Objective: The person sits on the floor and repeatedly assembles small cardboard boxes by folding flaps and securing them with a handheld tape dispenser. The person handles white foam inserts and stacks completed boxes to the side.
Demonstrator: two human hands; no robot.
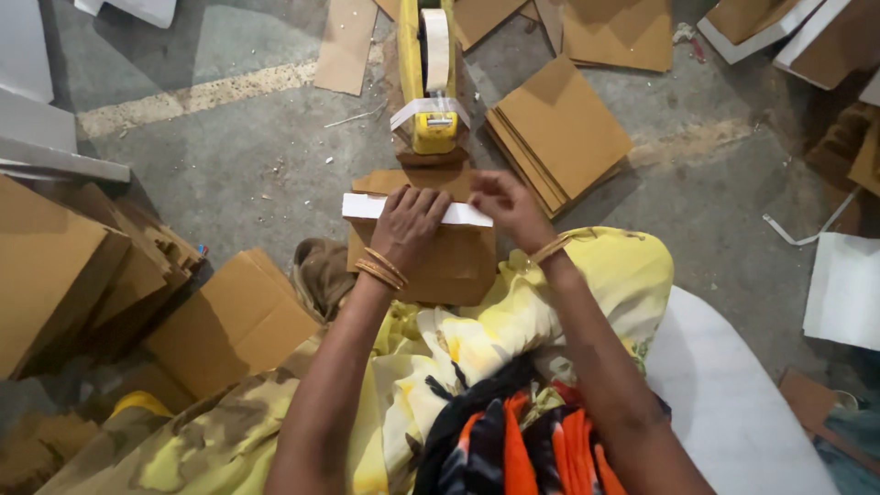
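Observation:
My left hand (408,229) lies flat on a brown cardboard piece (454,270) and presses a white paper strip (367,206) along its far edge. At the strip's right end, my right hand (504,203) has its fingers curled down on the strip and the cardboard edge. Gold bangles sit on both wrists. Just beyond the cardboard stands a yellow tape dispenser (431,92) with a pale tape roll; a band of tape hangs over its front. The cardboard rests on my lap, over yellow patterned cloth.
Stacks of brown cardboard sheets (559,133) lie right of the dispenser, and more lie at the left (55,266) and near my left knee (234,321). White sheets (843,289) sit at the right edge. A white board (724,385) is under my right side. Grey concrete floor.

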